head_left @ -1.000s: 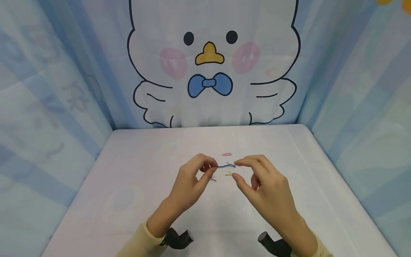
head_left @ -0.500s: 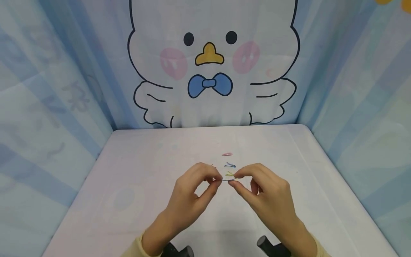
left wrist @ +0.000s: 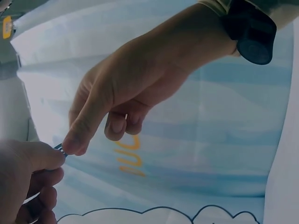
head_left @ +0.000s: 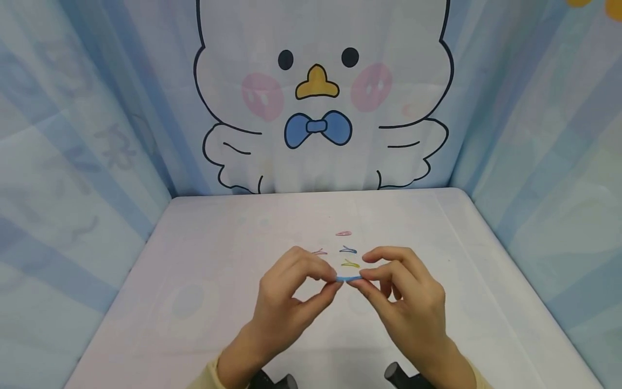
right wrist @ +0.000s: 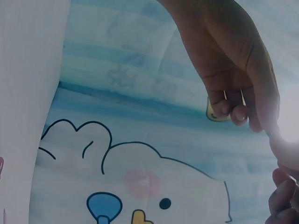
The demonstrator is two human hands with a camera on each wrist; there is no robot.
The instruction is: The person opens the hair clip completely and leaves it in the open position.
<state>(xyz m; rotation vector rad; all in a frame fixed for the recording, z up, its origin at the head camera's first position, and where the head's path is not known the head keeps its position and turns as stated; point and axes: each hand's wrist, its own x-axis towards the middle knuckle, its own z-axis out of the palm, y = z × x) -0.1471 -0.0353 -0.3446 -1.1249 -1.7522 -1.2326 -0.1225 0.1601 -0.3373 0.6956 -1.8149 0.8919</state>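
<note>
Between both hands, close over the table, is a light blue snap hair clip [head_left: 349, 278]. My left hand [head_left: 291, 302] pinches its left end between thumb and fingers. At its right end, my right hand [head_left: 405, 292] pinches with thumb and a finger, while the index finger is lifted off. In the left wrist view the clip [left wrist: 60, 148] is a small dark piece at the meeting fingertips. Beyond the hands lie a yellow hair clip [head_left: 350, 264], a blue hair clip [head_left: 347, 249] and a reddish hair clip [head_left: 319, 252], all spread apart. Farther back lies a flat pink hair clip [head_left: 343, 233].
A pale cloth covers the table [head_left: 204, 232]. Behind it hangs a curtain [head_left: 316, 167] printed with a cartoon bird, and patterned curtains flank both sides. Dark wrist camera mounts [head_left: 408, 375] sit under the wrists.
Both hands have come toward the person with the light blue hair clip. The right hand has closed its thumb and a finger on its end. The clip has turned from edge-on to show more of its face.
</note>
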